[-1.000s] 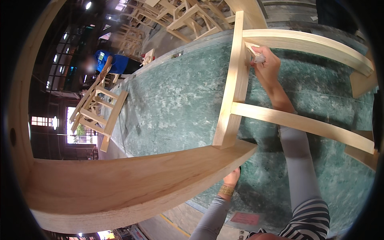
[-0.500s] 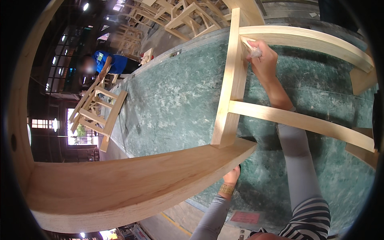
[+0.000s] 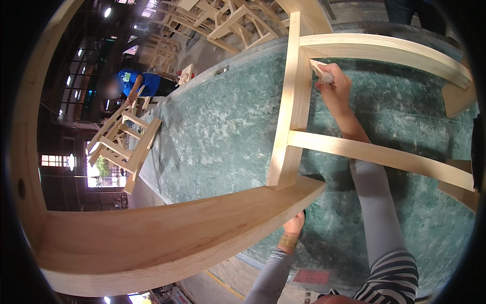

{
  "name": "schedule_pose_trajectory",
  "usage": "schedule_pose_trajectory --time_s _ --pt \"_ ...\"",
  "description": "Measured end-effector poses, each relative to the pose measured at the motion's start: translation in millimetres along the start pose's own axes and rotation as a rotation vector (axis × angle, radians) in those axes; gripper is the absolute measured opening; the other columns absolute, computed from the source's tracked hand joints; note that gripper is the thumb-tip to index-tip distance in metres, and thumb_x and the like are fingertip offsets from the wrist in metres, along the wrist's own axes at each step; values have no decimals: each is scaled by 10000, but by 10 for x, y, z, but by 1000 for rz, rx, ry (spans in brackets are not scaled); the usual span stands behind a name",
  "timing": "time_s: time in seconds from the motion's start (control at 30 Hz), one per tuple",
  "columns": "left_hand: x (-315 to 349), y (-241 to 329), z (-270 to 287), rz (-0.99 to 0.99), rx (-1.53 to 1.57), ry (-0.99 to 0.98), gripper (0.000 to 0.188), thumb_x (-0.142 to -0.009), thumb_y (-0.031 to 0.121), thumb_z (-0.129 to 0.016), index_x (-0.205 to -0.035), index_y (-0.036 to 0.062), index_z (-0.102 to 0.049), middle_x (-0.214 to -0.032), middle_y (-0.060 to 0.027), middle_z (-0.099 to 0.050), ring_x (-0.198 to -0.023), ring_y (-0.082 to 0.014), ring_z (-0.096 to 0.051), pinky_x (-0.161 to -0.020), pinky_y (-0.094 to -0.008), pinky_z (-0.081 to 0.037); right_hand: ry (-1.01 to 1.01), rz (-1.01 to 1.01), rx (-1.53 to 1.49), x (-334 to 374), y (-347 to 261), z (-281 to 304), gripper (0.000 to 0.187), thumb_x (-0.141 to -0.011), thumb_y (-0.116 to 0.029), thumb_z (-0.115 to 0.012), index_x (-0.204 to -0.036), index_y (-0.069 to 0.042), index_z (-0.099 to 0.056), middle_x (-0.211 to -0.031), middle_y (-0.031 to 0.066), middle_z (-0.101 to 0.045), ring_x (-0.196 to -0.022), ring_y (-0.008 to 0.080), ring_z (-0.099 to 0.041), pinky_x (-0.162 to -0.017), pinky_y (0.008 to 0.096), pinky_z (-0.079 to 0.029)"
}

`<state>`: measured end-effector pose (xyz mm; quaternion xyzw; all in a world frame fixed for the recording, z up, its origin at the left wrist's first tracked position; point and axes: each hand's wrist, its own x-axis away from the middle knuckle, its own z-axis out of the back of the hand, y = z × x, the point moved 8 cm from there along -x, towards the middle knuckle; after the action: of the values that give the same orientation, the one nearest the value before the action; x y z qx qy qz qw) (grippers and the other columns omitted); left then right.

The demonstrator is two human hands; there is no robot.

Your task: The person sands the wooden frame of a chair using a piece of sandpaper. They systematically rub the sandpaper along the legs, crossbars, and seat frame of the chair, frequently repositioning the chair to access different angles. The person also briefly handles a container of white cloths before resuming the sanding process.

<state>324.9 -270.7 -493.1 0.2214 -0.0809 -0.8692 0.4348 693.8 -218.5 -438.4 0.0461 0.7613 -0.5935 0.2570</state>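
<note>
A pale wooden chair-like frame (image 3: 290, 111) stands before me, with two curved rails running to the right and a broad plank (image 3: 167, 218) across the lower left. My right hand (image 3: 336, 90) is closed around a thin, light wooden stick (image 3: 317, 67), its tip near the corner of the upright and the upper rail (image 3: 379, 48). Something whitish shows at those fingertips; I cannot make out what. Below the plank's right end is my left hand (image 3: 293, 224), its fingers mostly hidden behind the wood, a gold band on the wrist. The lower rail (image 3: 364, 148) crosses over my right forearm.
A worn green tabletop (image 3: 217, 126) lies beneath the frame. Further left, a person in a blue shirt (image 3: 144, 83) bends over another wooden frame (image 3: 121, 139). Several more frames are stacked at the back (image 3: 228, 23). A red label (image 3: 311, 276) sits near the table's front edge.
My right hand has shifted slightly down and right with the stick, a little away from the corner. My left hand stays in nearly the same place.
</note>
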Motion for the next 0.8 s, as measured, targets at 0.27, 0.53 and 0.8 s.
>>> schedule_pose_trajectory --time_s 0.27,0.53,0.8 --pt "2 -24 -11 40 -11 -21 258 -812 214 -642 -996 35 -669 -988 -190 -654 -921 -411 -597 -804 -478 -461 16 162 17 -1 -163 7 157 -832 -4 -517 -944 -3 -627 -680 59 -633 -585 102 -615 -516 237 -475" --pt "24 -70 -42 24 -29 -1 242 -833 210 -616 -992 35 -666 -978 -196 -653 -907 -416 -600 -774 -482 -468 -9 117 44 25 -56 3 143 -820 -8 -546 -944 -7 -618 -708 74 -646 -587 110 -619 -510 248 -478" --pt "34 -231 -121 80 -19 8 232 -855 251 -600 -931 37 -651 -890 -177 -643 -775 -399 -608 -663 -464 -478 -145 -236 341 952 2 739 70 -834 -71 -567 -888 -35 -593 -657 127 -585 -622 139 -609 -550 325 -448"
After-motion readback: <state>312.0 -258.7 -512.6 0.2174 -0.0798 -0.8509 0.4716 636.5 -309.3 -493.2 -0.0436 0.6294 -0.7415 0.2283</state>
